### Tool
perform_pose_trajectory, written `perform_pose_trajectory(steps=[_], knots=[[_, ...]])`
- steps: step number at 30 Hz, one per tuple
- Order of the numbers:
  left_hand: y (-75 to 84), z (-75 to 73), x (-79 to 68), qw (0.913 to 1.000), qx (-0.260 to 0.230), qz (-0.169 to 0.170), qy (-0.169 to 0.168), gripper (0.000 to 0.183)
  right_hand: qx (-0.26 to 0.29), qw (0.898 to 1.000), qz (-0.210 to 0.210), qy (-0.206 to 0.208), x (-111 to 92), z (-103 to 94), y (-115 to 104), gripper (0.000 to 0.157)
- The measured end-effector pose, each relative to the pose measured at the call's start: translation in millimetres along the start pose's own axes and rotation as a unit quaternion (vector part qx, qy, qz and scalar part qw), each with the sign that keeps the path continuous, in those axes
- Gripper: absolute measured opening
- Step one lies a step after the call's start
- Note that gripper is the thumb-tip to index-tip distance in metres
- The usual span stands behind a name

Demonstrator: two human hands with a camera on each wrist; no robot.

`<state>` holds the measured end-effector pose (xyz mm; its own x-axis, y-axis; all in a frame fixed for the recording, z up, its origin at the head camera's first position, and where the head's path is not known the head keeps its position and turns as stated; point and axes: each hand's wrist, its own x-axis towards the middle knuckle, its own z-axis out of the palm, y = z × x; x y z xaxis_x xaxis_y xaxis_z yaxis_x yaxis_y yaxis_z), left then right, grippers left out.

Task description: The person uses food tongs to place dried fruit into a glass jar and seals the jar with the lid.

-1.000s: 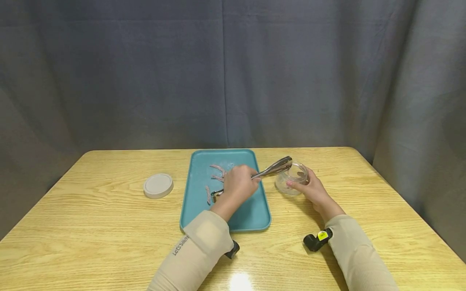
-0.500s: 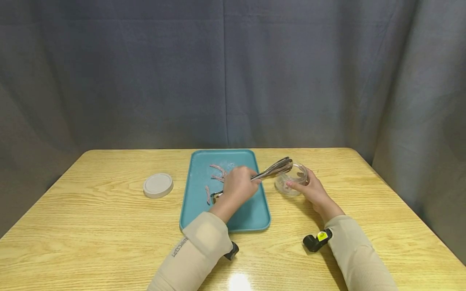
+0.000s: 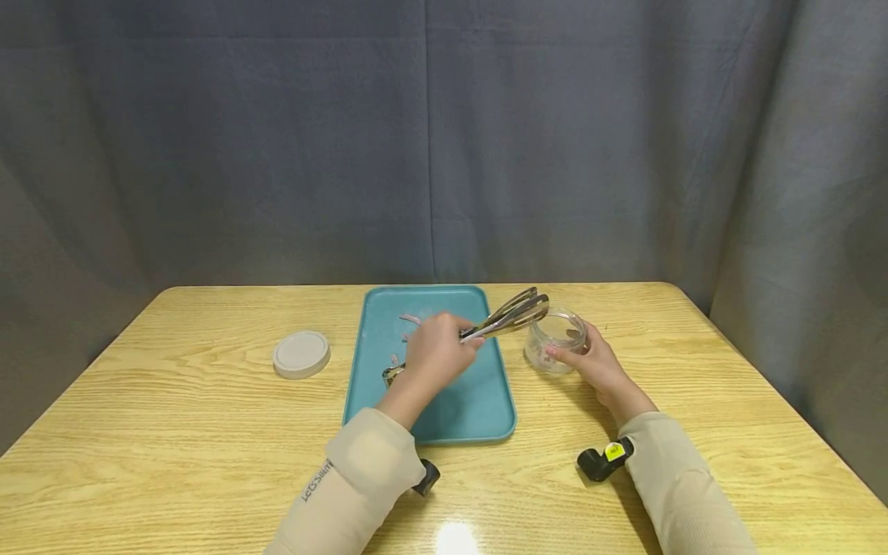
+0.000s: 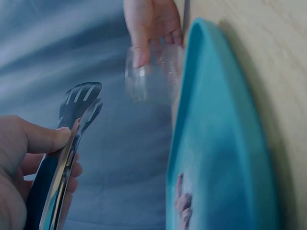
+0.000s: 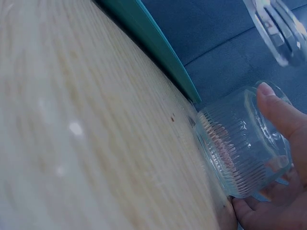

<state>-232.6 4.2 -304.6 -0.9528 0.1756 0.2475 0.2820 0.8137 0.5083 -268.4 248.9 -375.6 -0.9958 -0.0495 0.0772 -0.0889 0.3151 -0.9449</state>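
Observation:
My left hand [image 3: 438, 353] grips a pair of metal tongs [image 3: 509, 314] with slotted heads, held over the tray's right edge. Their two arms stand slightly apart, and the heads are just left of and above the jar's mouth. The right hand [image 3: 602, 364] holds a clear glass jar [image 3: 544, 356] from its right side, thumb at the front near the rim. In the right wrist view the jar [image 5: 242, 143] has a ribbed lower wall, with pinkish pieces [image 5: 223, 146] showing through near its base. Several pinkish strips [image 3: 411, 318] lie on the blue tray, partly hidden by the left hand.
The blue tray [image 3: 479, 408] lies mid-table, left of the jar. A round white lid [image 3: 301, 354] rests on the wooden table [image 3: 208, 432] left of the tray. A grey curtain [image 3: 312, 154] hangs behind the table's far edge.
The left hand has shifted left with the tongs, drawing their heads back and up from over the jar's mouth. The tongs' arms have spread apart. The right hand and jar have stayed put.

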Motion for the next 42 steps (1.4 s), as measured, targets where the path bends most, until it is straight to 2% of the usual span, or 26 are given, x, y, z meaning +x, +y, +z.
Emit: perform_pose_trajectory(steps=[9,17,22,32,42], knots=[[-15.3,-25.7,-8.7,0.9995,0.000,0.009,0.029,0.024,0.003,1.000,-0.008,0.004,1.2,0.3,1.0,0.082],[-33.9,-52.5,-24.7,0.9967,0.044,-0.024,0.065,0.030,-0.004,1.000,-0.005,-0.003,0.4,0.6,0.7,0.083],[-49.6,-65.8,-33.0,0.9953,0.049,-0.029,0.078,0.032,-0.008,1.000,-0.003,-0.002,0.9,-0.4,-1.3,0.085],[-74.2,-79.4,-45.4,0.9947,0.043,-0.052,0.077,0.036,-0.011,1.000,-0.003,-0.002,-0.7,0.0,-2.8,0.087],[-91.6,-85.4,-59.6,0.9935,0.066,-0.067,0.064,0.034,-0.012,1.000,-0.012,-0.002,0.8,0.1,-0.3,0.084]])
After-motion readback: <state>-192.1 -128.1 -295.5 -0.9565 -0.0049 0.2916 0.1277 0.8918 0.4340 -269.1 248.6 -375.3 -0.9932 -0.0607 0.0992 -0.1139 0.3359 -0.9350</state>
